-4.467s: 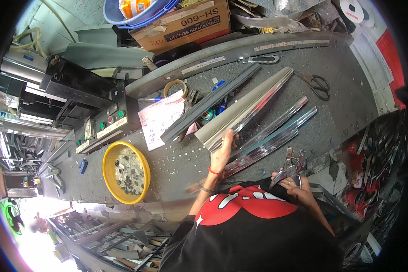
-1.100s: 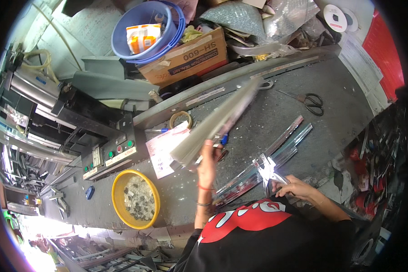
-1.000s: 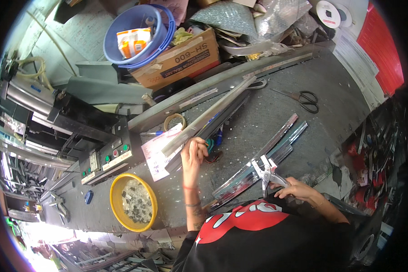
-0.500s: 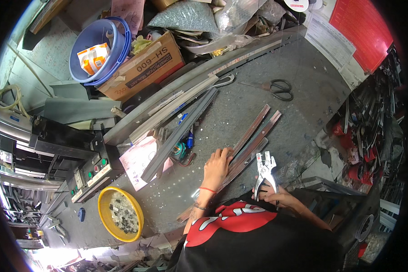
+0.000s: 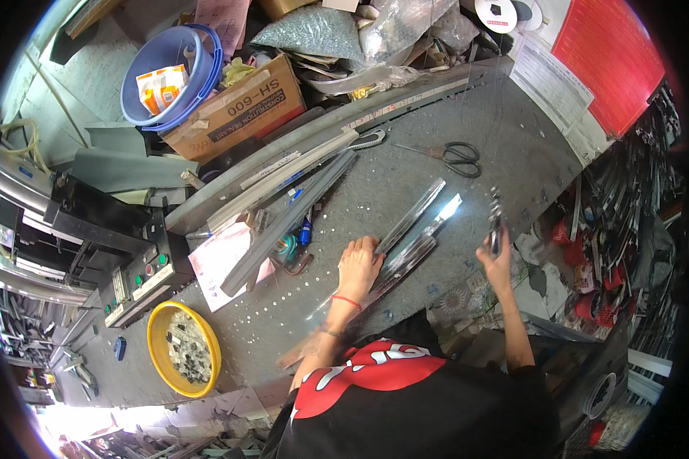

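My left hand [image 5: 360,268] lies with bent fingers over the near part of a long shiny metal strip [image 5: 415,214], gripping it against the workbench. Beside it run other metal strips [image 5: 413,256], roughly parallel and slanting away to the right. My right hand [image 5: 497,264] is closed around a pair of silver punch pliers [image 5: 496,223], raised to the right of the strips. The pliers are seen edge-on and slightly blurred, apart from the metal. Black-handled scissors [image 5: 459,158] lie beyond both hands.
A yellow basin [image 5: 152,348] of small pieces stands front left. Grey profiles [image 5: 291,218] lie across a pink paper [image 5: 216,264], near a teal tape roll [image 5: 286,246]. A button box [image 5: 147,275] sits at left. Behind are a cardboard box [image 5: 237,107] and blue buckets [image 5: 130,96].
My right hand has lifted the pliers forward and to the right, turning them edge-on. The strips under my left hand have turned, and their faces now catch bright light.
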{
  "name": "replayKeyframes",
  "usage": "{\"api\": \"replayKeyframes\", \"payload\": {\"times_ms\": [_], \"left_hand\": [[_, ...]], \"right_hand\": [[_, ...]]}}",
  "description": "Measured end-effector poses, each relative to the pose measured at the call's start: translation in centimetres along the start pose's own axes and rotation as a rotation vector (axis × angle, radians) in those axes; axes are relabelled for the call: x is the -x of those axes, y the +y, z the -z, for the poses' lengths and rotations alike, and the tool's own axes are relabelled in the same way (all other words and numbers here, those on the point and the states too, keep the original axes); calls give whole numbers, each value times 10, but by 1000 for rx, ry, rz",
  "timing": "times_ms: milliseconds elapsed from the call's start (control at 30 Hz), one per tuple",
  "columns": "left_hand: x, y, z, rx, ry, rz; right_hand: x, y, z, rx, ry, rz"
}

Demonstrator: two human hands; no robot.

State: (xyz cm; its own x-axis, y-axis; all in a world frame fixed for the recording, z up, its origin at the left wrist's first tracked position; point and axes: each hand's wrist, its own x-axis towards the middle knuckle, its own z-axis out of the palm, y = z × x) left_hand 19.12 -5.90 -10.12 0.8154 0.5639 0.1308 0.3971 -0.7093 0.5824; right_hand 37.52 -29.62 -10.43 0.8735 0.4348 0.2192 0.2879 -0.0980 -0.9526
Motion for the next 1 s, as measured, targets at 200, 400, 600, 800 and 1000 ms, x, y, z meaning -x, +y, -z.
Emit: {"api": "replayKeyframes", "payload": {"times_ms": [200,400,600,800,1000], "left_hand": [[5,-10,12,-217,159,-53],[-2,-2,23,46,2,-3],[-44,1,10,157,-27,-42],[-47,-11,-2,347,-14,-19],[-43,-9,-15,221,144,-114]], "right_hand": [[-54,26,13,-348,-47,-213],[-50,51,18,-865,115,-238],[-50,35,-2,-1080,173,-197],[-44,-33,-54,-1142,-191,-259],[-23,-48,-113,-1163,-466,-423]]}}
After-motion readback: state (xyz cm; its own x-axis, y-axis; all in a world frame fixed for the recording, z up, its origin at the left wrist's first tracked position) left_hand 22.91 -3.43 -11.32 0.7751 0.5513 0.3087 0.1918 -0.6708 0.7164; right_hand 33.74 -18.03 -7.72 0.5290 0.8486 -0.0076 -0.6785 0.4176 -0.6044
